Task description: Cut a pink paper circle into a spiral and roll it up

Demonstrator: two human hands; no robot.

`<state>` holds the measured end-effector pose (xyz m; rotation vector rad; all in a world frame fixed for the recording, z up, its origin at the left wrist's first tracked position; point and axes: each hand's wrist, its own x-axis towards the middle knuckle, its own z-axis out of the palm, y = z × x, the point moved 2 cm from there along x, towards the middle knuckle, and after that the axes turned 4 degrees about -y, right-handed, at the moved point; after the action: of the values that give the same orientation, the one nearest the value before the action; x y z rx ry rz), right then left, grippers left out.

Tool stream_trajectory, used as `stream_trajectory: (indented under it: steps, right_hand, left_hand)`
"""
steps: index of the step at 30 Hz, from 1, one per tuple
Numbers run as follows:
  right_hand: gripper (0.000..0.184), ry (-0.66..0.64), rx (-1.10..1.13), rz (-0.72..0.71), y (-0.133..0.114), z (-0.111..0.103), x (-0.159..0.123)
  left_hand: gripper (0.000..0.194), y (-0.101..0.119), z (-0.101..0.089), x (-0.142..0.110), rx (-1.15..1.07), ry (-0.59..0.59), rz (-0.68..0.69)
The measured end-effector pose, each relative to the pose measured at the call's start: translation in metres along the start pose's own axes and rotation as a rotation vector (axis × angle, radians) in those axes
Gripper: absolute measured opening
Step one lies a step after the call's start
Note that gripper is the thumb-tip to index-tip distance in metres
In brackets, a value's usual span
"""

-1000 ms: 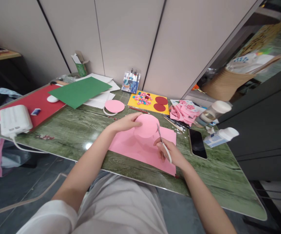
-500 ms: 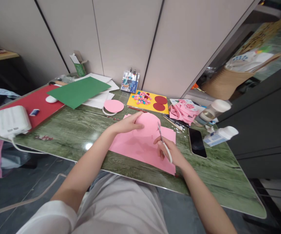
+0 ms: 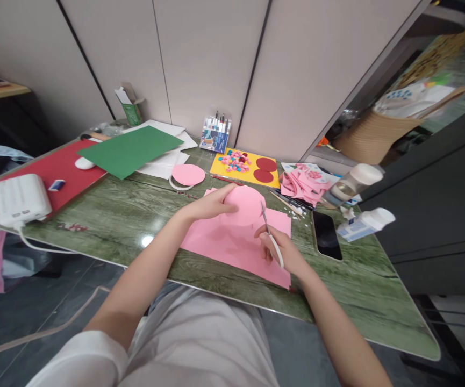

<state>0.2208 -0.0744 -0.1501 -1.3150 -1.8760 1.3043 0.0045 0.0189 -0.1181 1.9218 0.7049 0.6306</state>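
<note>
My left hand (image 3: 218, 203) pinches the left edge of a round pink paper disc (image 3: 246, 204), thumb on top. In my right hand (image 3: 278, 248) is a pair of scissors (image 3: 276, 251) with white handles, its blades at the disc's right edge. Below both hands a pink paper sheet (image 3: 232, 247) lies on the table, partly covered by the disc. Further back, another pink paper circle (image 3: 188, 174) rests on a white tape roll (image 3: 179, 187).
Behind are a yellow sheet (image 3: 252, 180) with small pompom-like pieces and two red circles, and pink paper scraps (image 3: 302, 185). A phone (image 3: 326, 235) and bottles (image 3: 367, 224) stand right. Left lie green paper (image 3: 131, 150) and a white power bank (image 3: 22, 199).
Both hands keep almost the same place. The disc's tilt and the scissors' blades at its edge have shifted slightly; the whole view has moved a little.
</note>
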Motion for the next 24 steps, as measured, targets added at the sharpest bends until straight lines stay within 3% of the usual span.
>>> stream_trajectory:
  steps: [15, 24]
  right_hand:
    - [0.028, -0.025, 0.020, 0.017, -0.0006, 0.0012, 0.0003]
    - [0.032, -0.048, 0.025, 0.008, -0.0027, 0.0008, -0.0016]
  left_hand:
    - [0.052, 0.0089, -0.0026, -0.0033, -0.024, 0.015, -0.013]
    - [0.053, 0.0070, -0.0027, -0.0036, 0.000, -0.072, -0.022]
